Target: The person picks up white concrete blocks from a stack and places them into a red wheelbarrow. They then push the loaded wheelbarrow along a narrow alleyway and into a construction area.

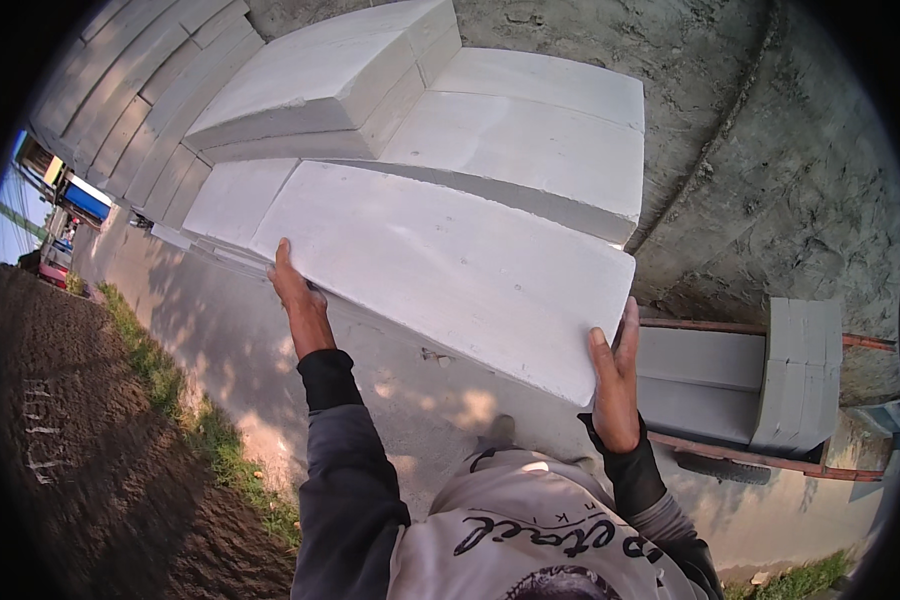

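Note:
A long, white lightweight concrete block (450,275) spans the space between my two hands, tilted down toward the right. My left hand (298,292) grips its near edge close to the left end, thumb on top and the other fingers underneath, out of sight. At the right end my right hand (619,372) is wrapped round the corner, thumb on the near edge and fingers along the end face. Just behind, a stack of similar white blocks (530,125) rises, and the held block's far left part overlaps it. Whether they touch there, I cannot tell.
On the right stands a cart (705,440) with a rusty frame and a wheel, carrying several blocks (802,375). More stacked blocks (140,100) reach back at the far left. A rough grey wall (770,190) stands behind; grass (210,440) and dark soil (100,440) border the pavement.

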Tool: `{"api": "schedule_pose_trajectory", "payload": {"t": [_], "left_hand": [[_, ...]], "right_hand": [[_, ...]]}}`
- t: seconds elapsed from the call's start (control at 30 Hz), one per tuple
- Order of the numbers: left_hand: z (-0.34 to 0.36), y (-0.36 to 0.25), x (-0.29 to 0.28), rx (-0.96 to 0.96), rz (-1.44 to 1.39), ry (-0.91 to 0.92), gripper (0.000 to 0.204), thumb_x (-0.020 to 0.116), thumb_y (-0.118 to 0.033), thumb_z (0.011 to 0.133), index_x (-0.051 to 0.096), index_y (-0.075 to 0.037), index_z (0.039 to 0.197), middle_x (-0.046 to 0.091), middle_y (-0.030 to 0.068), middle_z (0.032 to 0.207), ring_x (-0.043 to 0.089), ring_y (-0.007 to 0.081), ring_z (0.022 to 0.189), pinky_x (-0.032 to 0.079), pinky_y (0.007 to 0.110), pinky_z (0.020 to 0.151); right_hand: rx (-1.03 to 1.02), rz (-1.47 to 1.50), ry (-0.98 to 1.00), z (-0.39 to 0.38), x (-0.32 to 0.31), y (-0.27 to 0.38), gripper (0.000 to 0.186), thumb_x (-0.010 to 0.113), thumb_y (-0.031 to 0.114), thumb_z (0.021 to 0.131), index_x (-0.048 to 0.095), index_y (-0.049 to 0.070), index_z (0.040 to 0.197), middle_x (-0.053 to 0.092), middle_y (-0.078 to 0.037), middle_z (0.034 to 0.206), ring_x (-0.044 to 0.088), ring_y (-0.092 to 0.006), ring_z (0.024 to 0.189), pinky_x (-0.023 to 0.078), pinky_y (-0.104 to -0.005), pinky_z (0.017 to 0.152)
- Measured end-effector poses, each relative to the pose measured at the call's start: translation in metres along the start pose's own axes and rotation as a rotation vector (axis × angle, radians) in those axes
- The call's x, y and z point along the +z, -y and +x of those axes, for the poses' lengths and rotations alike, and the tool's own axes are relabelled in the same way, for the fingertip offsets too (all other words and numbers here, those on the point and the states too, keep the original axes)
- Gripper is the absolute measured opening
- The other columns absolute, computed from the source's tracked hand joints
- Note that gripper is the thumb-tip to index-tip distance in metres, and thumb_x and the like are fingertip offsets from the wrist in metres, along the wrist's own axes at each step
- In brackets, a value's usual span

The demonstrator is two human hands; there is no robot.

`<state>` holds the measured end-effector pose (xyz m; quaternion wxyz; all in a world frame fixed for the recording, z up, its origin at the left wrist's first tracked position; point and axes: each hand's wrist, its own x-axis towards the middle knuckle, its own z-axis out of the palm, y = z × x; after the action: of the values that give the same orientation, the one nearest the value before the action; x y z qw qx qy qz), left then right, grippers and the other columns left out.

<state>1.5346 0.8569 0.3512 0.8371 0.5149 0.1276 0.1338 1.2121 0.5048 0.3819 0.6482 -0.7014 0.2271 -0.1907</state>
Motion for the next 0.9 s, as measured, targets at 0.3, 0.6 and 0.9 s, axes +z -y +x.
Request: {"api": "schedule_pose_trajectory", "payload": {"t": [0.3, 0.6, 0.9], "left_hand": [[0.015, -0.006, -0.007, 0.145, 0.135, -0.046, 0.101, 0.067, -0.029, 0.092, -0.001, -0.001, 0.162, 0.026, 0.0291, 0.159, 0.039, 0.0381, 0.143, 0.032, 0.047, 0.119], [0.013, -0.005, -0.015, 0.142, 0.017, 0.063, 0.082, 0.064, -0.026, 0.094, 0.019, 0.003, 0.156, 0.048, 0.0261, 0.14, 0.059, 0.0359, 0.12, 0.053, 0.047, 0.097], [0.02, 0.006, -0.018, 0.039, -0.094, 0.082, 0.057, 0.062, -0.028, 0.096, 0.043, 0.006, 0.137, 0.062, 0.022, 0.118, 0.068, 0.0344, 0.101, 0.059, 0.047, 0.085]], "right_hand": [[-0.182, 0.087, -0.036, 0.057, 0.001, 0.005, 0.063, 0.057, 0.033, 0.102, 0.035, 0.001, 0.153, 0.042, -0.021, 0.144, 0.044, -0.0288, 0.132, 0.034, -0.0414, 0.113], [-0.073, 0.024, -0.077, -0.008, 0.0, 0.004, 0.07, 0.064, 0.026, 0.098, 0.03, -0.001, 0.153, 0.044, -0.022, 0.144, 0.043, -0.0292, 0.134, 0.033, -0.0401, 0.114], [0.317, 0.298, 0.131, -0.059, -0.006, 0.013, 0.092, 0.065, 0.039, 0.098, 0.007, 0.005, 0.162, 0.03, -0.018, 0.159, 0.034, -0.0297, 0.146, 0.035, -0.0459, 0.117]]}}
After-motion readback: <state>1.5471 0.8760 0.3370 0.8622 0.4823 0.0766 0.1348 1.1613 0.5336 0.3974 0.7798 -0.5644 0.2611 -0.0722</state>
